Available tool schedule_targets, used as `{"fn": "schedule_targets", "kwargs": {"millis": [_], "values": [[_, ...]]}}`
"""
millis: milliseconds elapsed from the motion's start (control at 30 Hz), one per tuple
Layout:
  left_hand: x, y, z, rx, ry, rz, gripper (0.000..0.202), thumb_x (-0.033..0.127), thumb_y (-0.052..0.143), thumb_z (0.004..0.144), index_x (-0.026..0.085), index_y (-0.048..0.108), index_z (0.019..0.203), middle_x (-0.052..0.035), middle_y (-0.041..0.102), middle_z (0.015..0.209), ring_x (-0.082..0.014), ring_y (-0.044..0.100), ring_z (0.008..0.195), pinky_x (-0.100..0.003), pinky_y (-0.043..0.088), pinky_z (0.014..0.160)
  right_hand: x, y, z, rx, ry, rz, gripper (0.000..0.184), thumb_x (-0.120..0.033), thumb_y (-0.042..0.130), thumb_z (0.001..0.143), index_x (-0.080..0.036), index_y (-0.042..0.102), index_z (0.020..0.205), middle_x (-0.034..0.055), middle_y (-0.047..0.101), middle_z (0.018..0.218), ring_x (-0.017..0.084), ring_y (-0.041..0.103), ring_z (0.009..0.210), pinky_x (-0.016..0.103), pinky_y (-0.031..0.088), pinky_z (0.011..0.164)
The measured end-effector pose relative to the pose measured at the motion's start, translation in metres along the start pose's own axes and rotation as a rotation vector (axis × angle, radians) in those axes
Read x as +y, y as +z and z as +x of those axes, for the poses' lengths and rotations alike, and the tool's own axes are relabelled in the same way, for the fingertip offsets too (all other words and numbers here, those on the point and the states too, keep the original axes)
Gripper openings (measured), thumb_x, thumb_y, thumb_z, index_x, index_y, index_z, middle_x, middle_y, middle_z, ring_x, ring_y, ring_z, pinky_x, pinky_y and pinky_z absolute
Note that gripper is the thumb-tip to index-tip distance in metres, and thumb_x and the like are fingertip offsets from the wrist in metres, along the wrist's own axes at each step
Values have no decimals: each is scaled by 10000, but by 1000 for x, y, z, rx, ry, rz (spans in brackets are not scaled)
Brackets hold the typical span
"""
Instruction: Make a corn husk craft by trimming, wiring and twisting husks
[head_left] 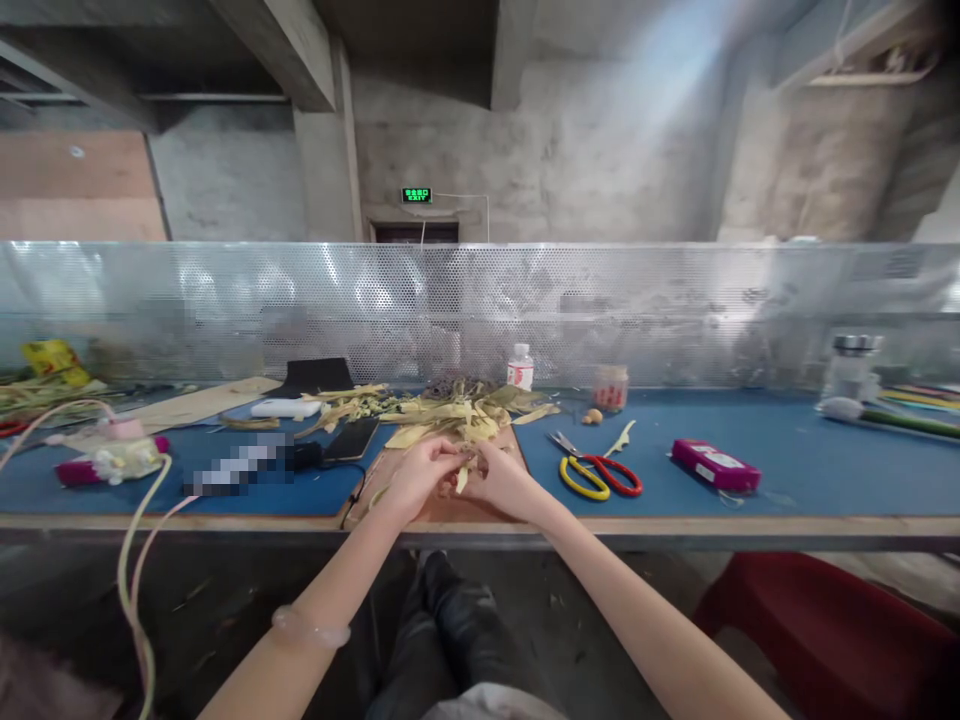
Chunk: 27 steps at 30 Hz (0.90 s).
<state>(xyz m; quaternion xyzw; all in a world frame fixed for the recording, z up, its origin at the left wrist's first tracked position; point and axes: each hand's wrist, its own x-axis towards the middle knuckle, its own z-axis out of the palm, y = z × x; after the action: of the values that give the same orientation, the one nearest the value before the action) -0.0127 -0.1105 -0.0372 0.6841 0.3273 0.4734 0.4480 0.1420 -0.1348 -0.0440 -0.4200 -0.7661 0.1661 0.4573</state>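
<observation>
Left hand (421,482): fingertips pinched, as I judge it, on the strip.
Right hand (508,486): likewise pinching, opposite side.
Husk strip (462,480): between both hands, long axis roughly toward the wearer; neither hand clearly nearer.
Husk pile (442,427): just beyond the hands.
Exit sign (416,195): far beyond them; I read "EXIT".
Bottle label (519,376), purple box (716,466): beyond and right; illegible to me.

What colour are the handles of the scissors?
There is one yellow handle and one red handle, in the head view.

Leaf strips (435,426) look papery (rather matt), scissor handles (590,494) smooth plastic.
</observation>
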Motion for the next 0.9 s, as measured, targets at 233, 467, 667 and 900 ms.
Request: {"fn": "schedule_targets", "kwargs": {"millis": [233, 467, 667, 900], "values": [[-3, -1, -2, 9, 26, -34, 157, 290, 637, 683, 160, 549, 691, 21, 547, 618, -101, 519, 562, -204, 386, 526, -2, 1, 2, 54, -32, 108, 258, -377, 473, 831, -150, 596, 819, -4, 529, 623, 115, 444, 577, 229, 331, 531], [8, 4, -9, -54, 11, 52, 166, 333, 621, 701, 184, 557, 671, 31, 527, 575, -106, 482, 528, -216, 346, 497, 12, 4, 0, 28, 265, 458, 351, -527, 487, 794, -185, 553, 750, -74, 307, 473, 66, 269, 362, 201, 224, 348], [9, 6, -6, -50, -24, 118, 197, 388, 618, 713, 195, 588, 739, 14, 566, 650, -123, 521, 556, -239, 395, 538, 7, 3, -1, 49, 322, 620, 363, -544, 563, 732, -193, 472, 722, -95, 312, 468, 48, 268, 364, 170, 202, 326], [9, 7, -7, -110, -22, 9, 414, 390, 649, 710, 225, 544, 1076, -36, 645, 861, -178, 622, 766, -273, 470, 651, 9, 2, 0, 30, 351, 696, 362, -536, 555, 741, -183, 484, 772, -77, 399, 541, 34, 305, 356, 164, 188, 321]]}}
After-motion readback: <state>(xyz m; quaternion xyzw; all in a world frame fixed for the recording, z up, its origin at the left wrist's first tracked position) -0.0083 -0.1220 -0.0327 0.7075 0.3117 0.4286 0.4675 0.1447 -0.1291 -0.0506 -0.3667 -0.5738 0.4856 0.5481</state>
